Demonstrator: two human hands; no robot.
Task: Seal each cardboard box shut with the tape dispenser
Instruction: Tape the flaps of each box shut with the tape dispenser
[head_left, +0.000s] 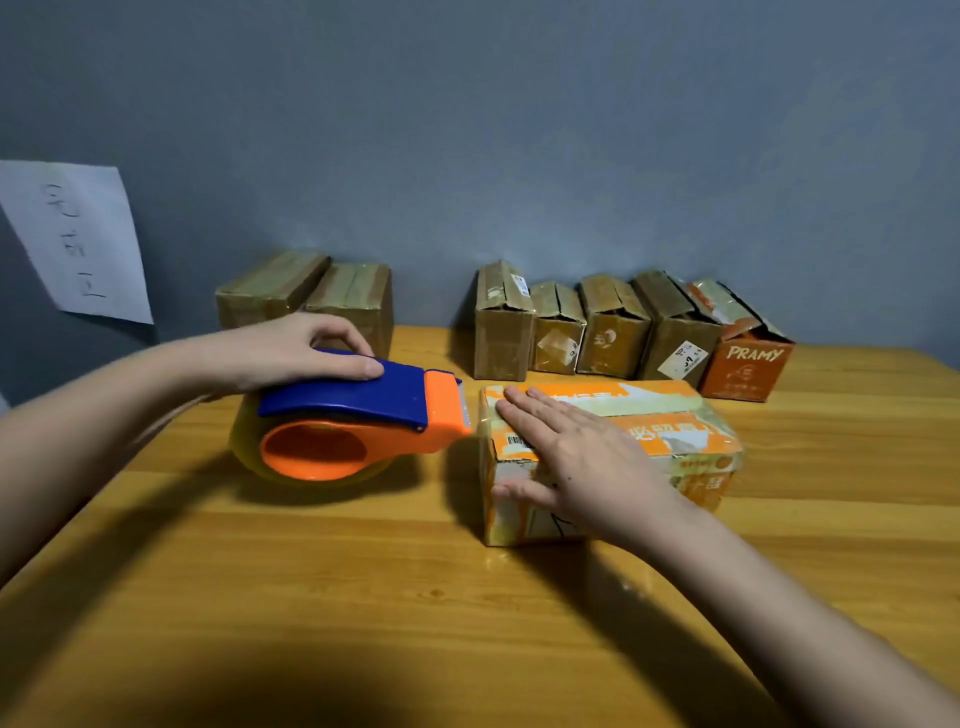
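While gripped, tape dispenser (348, 415) points right toward orange box (649, 441).

A wooden bench (363, 597) with yellowish planks stood against a plain grey-blue wall (519, 130), where a white handwritten paper sheet (78, 239) hung at the left.

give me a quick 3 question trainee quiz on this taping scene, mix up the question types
1. True or false: the left hand grips the tape dispenser.
2. The right hand rests on: A) the orange box B) the PRAMY box C) the paper sheet
3. Fill in: the dispenser's handle is ____ in colour.

Key: 1 true; 2 A; 3 blue
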